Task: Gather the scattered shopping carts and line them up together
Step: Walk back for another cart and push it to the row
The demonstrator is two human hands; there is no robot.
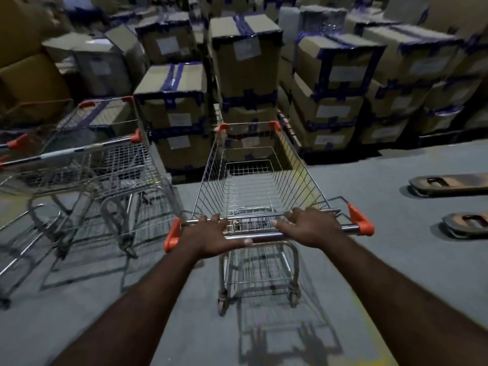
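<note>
A wire shopping cart [253, 178] with orange corner caps stands straight ahead of me, its basket empty. My left hand [211, 235] and my right hand [309, 227] both grip its chrome handle bar [264, 235], side by side near the middle. The cart's front end is close to the stacked boxes. To the left, two other carts [95, 165] stand nested together, their handles pointing toward the left edge of the view. A gap of floor separates them from my cart.
Stacks of taped cardboard boxes [245, 72] fill the whole back of the view. Two flat pallet-jack forks [449, 184] lie on the grey floor at the right. Open floor lies behind and to the right of my cart.
</note>
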